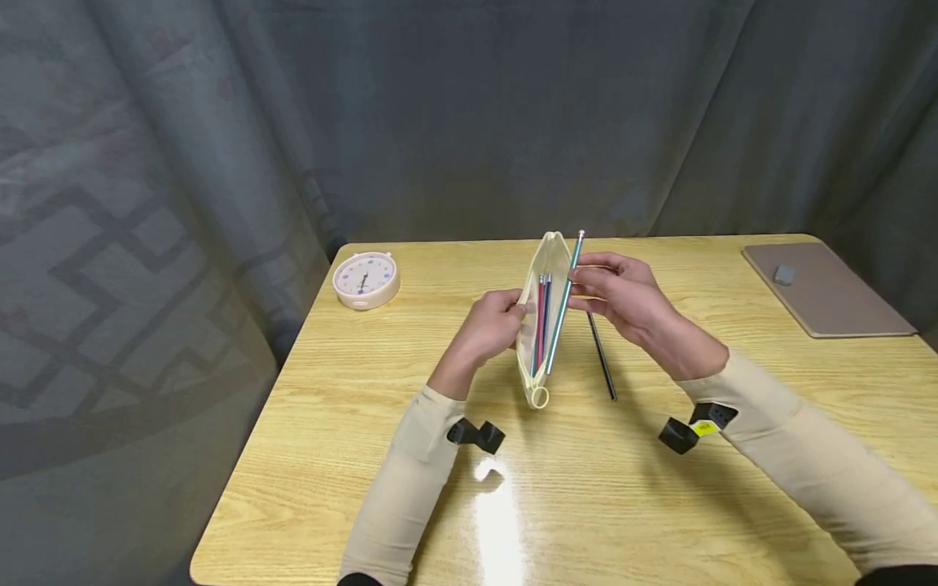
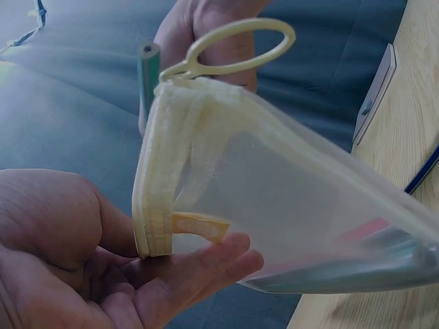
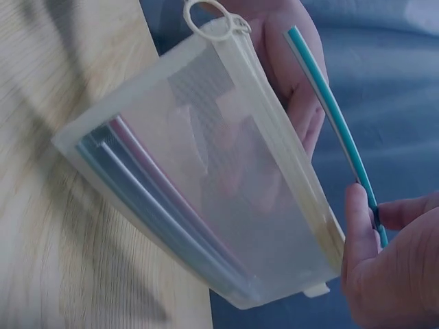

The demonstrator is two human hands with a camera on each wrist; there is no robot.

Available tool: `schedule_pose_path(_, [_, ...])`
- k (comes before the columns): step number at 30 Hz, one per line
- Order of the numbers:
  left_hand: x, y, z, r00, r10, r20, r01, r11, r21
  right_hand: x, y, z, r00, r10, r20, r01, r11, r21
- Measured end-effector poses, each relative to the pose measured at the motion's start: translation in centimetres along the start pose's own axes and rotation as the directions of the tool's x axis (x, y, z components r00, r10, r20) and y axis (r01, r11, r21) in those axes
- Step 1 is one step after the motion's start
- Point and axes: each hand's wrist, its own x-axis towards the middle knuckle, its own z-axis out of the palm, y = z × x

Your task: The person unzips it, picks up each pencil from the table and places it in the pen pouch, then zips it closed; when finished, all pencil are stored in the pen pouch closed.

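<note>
My left hand (image 1: 493, 327) grips the side of a cream, see-through zip pencil pouch (image 3: 199, 157), its mouth parted and facing up. Several pencils (image 1: 541, 321), pink and dark ones among them, lie inside, showing through the mesh in both wrist views. A pull ring (image 2: 240, 48) hangs at the zip's near end. Between thumb and fingers, my right hand (image 1: 623, 297) pinches a teal-striped pencil (image 3: 336, 123), held slanted just beside the pouch's opening. Below that hand a dark pencil (image 1: 602, 358) lies on the table, apart from the pouch.
A round white clock (image 1: 366, 281) lies at the table's back left corner. At the back right is a flat pinkish-brown laptop-like slab (image 1: 835, 293) with a small grey block (image 1: 784, 275) on it. Grey curtains (image 1: 469, 122) hang behind the wooden table (image 1: 330, 480).
</note>
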Motion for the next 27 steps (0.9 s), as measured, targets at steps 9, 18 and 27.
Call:
schedule_pose_path(9, [0.0, 0.1, 0.0, 1.0, 0.013, 0.004, -0.013, 1.0, 0.018, 0.1, 0.2, 1.1, 0.998, -0.053, -0.016, 0.054, 0.997, 0.055])
schedule_pose_path(18, [0.1, 0.0, -0.1, 1.0, 0.005, -0.001, -0.005, 1.0, 0.021, 0.4, 0.5, 1.6, 0.992, -0.106, -0.062, 0.108, 0.994, 0.027])
schedule_pose_path(27, [0.1, 0.0, -0.1, 1.0, 0.004, -0.001, -0.004, 1.0, 0.019, 0.2, 0.8, 1.9, 0.981, -0.18, -0.079, 0.172, 0.98, -0.096])
